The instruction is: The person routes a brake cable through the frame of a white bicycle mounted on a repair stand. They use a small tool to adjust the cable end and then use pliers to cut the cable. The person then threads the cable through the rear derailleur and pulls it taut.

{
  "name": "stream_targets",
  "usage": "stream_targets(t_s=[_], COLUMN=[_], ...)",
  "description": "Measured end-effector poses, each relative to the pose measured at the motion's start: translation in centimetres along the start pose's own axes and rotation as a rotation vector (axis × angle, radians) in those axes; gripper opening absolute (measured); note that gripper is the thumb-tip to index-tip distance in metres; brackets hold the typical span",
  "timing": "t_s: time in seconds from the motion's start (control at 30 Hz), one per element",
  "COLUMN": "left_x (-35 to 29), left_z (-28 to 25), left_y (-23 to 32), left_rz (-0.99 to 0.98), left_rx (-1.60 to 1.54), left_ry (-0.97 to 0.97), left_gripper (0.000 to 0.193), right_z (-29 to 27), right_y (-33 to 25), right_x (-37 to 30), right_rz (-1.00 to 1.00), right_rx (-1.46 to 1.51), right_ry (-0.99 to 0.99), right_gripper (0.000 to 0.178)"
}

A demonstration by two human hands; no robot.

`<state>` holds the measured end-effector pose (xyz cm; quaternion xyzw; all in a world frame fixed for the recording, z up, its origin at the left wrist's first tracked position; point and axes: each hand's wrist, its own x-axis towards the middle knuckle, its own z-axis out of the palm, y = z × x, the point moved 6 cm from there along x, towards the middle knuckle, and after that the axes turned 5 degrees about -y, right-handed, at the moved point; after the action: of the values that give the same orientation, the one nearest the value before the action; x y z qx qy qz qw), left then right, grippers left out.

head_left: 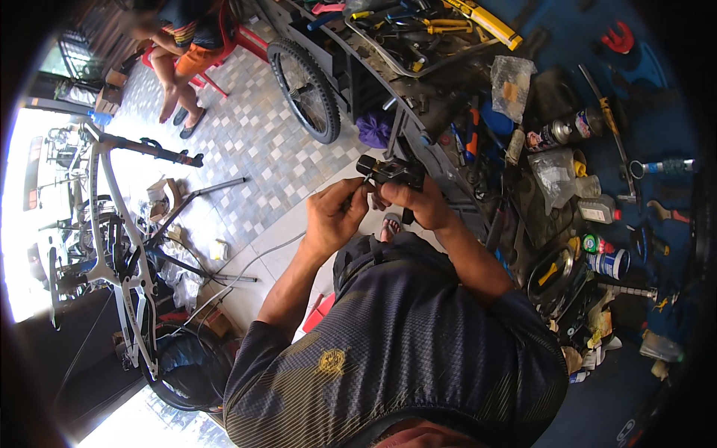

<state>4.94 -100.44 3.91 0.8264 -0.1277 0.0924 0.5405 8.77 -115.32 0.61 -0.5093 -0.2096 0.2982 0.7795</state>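
In front of my chest, my right hand grips a compact black bicycle part with a rounded end and glossy faces; its exact kind is hard to make out. My left hand is closed in a pinch right beside the part, thumb and fingertips pressed together near its underside. Whatever sits between those fingertips is too small to name. A thin grey cable runs from beside my left wrist down to the lower left; whether it reaches my fingers is hidden.
A pale bicycle frame stands at the left beside a dark stand leg. A wheel leans against the bench at the right, which carries a tool tray, spray cans and bottles. Someone sits on a red chair at upper left.
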Motion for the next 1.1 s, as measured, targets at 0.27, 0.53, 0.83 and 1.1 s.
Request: stream_targets(t_s=[0.27, 0.53, 0.83, 1.1], left_x=[-0.1, 1.1, 0.6, 0.4], left_z=[-0.1, 0.2, 1.9, 2.6], left_y=[-0.6, 0.8, 0.3, 1.0], left_rz=[-0.022, -0.037, -0.008, 0.002], left_rx=[0.056, 0.168, 0.097, 0.149], left_ry=[0.040, -0.008, -0.107, -0.096], left_gripper=[0.012, 0.008, 0.010, 0.012], right_z=[0.5, 0.8, -0.9, -1.4], right_y=[-2.2, -5.1, -3.7, -3.2], right_x=[-0.3, -0.7, -2.3, -3.6], right_rz=[-0.058, -0.529, -0.441, -0.341], right_rx=[-0.530, -1.050, -1.053, -0.978], right_ry=[0.006, 0.204, 0.328, 0.401], right_gripper=[0.028, 0.041, 0.033, 0.034])
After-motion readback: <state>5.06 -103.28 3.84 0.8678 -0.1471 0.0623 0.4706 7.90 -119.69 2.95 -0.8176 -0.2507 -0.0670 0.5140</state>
